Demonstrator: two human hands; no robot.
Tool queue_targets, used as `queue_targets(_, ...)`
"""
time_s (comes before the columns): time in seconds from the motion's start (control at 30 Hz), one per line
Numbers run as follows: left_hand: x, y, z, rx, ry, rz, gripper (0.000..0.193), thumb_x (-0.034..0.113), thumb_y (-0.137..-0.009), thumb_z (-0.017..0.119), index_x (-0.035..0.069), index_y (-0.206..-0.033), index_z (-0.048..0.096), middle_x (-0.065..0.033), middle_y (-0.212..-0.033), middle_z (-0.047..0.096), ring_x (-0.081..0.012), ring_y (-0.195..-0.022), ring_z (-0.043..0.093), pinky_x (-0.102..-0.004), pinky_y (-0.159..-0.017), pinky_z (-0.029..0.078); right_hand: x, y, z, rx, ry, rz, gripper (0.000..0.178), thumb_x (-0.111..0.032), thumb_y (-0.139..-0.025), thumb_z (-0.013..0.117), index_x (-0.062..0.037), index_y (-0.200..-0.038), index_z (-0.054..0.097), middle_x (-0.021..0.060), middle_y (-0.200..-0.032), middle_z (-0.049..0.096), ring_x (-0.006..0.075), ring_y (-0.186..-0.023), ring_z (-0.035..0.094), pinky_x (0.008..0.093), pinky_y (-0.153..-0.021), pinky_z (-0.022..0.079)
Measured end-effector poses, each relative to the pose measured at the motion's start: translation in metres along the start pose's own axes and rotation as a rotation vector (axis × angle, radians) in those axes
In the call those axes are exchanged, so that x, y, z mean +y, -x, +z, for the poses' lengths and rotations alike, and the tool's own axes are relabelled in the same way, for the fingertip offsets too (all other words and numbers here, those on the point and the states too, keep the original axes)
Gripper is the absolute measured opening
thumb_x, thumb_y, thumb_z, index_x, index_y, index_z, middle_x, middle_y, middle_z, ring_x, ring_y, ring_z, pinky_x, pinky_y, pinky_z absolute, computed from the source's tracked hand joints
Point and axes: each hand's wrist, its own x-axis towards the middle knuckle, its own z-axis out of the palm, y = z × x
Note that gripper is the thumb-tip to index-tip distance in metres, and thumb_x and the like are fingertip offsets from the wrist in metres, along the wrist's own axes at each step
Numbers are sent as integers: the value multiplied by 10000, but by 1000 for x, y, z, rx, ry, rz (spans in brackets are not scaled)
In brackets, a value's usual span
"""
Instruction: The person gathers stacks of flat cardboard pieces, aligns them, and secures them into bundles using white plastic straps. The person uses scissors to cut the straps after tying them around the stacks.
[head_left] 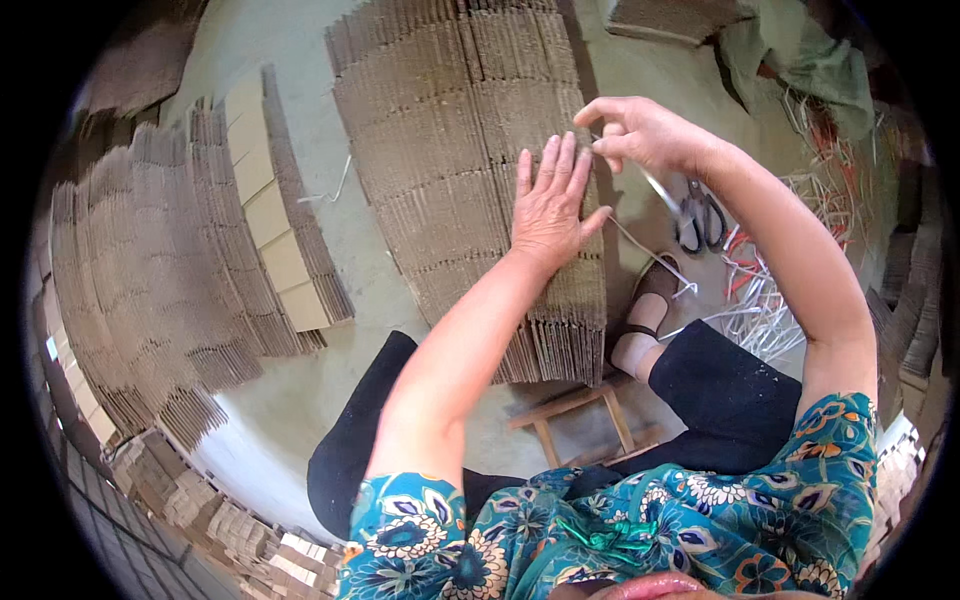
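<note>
A long stack of brown corrugated cardboard pieces [430,150], packed on edge, lies in front of me. My left hand [550,210] rests flat on its right part, fingers spread and holding nothing. Just past the stack's right edge, my right hand [650,135] has its fingers curled in a pinch around a thin white strap [661,190]. Part of that strap is hidden by the fingers. Another thin white strip [640,245] runs from near my left thumb down over my shoe. Dark-handled scissors [702,222] lie on the floor below my right forearm.
More cardboard stacks [150,260] stand at left, one with pale tan faces [268,205]. A loose strap [340,180] lies between stacks. Tangled white and red strapping [770,310] covers the floor at right. A small wooden frame [575,410] sits between my legs.
</note>
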Motion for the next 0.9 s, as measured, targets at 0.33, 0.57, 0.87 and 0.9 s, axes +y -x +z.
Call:
queue_targets(0.33, -125, 37, -123, -102, 167, -91, 518, 287, -784, 668, 32, -1198, 489, -182, -1201, 520, -352, -1124, 487, -408, -955, 397, -78, -28, 37, -80, -35, -214, 240, -44, -832, 474, 3, -1024, 609, 97, -826, 656, 115, -560, 594, 279, -587, 519)
queue_targets(0.57, -154, 104, -55, 23, 674, -688, 684, 323, -858, 591, -50, -1342, 283, -252, -1210, 518, -342, -1142, 492, -390, -959, 384, -108, -80, 86, 172, 618, -587, 76, -133, -802, 615, -65, -836, 619, 80, -924, 636, 265, -852, 610, 322, -703, 488)
queue_targets(0.87, -180, 90, -53, -128, 810, -569, 536, 301, -897, 535, -17, -1303, 389, -212, -1126, 578, -295, -1005, 586, -366, -888, 447, -69, -187, 158, 218, 679, -931, 19, -91, -747, 575, -108, -755, 573, 58, -707, 584, 241, -907, 602, 424, -1056, 319)
queue_targets(0.9, -196, 92, -54, -172, 910, -606, 513, 288, -904, 525, -16, -1299, 404, -205, -1129, 580, -297, -1007, 586, -366, -888, 449, -72, -190, 163, 215, 673, -890, 17, -98, -744, 581, -106, -750, 567, 67, -675, 570, 243, -858, 603, 422, -1043, 335)
